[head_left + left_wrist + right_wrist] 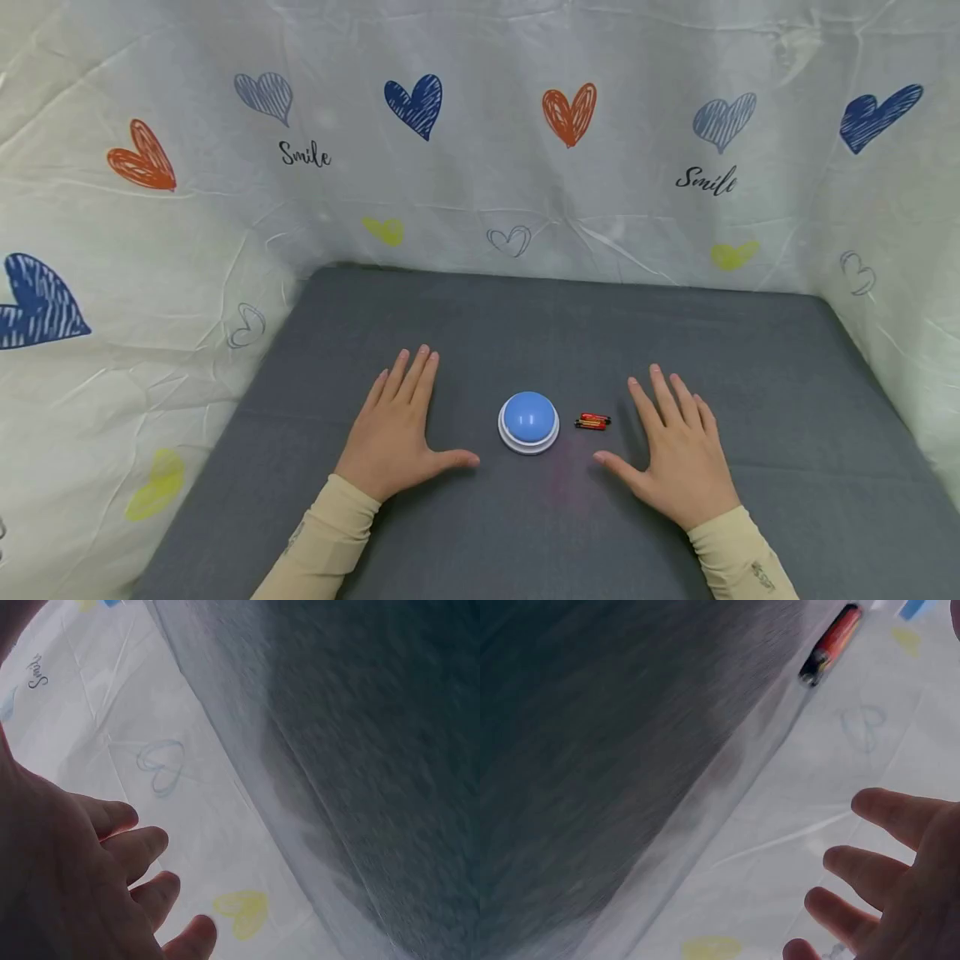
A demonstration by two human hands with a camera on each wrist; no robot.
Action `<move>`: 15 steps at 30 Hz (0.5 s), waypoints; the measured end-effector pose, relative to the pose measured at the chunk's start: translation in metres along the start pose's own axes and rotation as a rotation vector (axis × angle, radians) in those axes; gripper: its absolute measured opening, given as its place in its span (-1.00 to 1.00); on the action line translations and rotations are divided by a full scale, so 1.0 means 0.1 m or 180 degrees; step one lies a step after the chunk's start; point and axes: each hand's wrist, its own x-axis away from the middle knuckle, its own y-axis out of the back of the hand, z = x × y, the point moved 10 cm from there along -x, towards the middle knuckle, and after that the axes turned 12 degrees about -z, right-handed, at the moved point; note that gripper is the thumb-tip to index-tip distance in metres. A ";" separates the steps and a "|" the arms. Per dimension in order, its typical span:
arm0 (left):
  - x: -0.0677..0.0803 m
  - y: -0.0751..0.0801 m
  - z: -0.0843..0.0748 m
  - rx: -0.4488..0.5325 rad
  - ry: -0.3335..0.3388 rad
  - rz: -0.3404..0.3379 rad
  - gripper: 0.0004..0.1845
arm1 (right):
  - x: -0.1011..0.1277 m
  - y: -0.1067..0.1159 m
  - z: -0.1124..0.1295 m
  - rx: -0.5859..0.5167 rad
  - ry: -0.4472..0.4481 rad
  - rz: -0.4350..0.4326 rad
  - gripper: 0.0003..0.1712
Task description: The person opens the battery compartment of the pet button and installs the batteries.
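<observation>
A round blue dome button on a white base sits on the grey table between my hands. Two small red and black batteries lie side by side just right of it; the batteries also show at the top of the right wrist view. My left hand lies flat, palm down, left of the button, fingers straight and holding nothing. My right hand lies flat to the right of the batteries, also holding nothing. Fingers of the left hand and fingers of the right hand show straight in the wrist views.
A white cloth printed with coloured hearts and the word Smile walls the table at the back and on both sides. The grey surface stretches behind the button to the back wall.
</observation>
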 end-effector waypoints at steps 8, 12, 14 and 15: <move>0.00 -0.10 -0.22 0.0034 -0.0118 0.0152 0.62 | -0.13 -0.19 0.42 -0.0018 0.0303 0.0256 0.23; 0.02 -0.21 -0.41 0.0040 -0.0247 0.0293 0.61 | -0.17 -0.28 0.61 -0.0022 0.0430 0.0346 0.21; 0.02 -0.26 -0.52 0.0058 -0.0313 0.0358 0.60 | -0.19 -0.31 0.69 -0.0029 0.0493 0.0365 0.20; 0.01 -0.28 -0.57 0.0076 -0.0352 0.0383 0.60 | -0.20 -0.33 0.73 -0.0037 0.0520 0.0371 0.19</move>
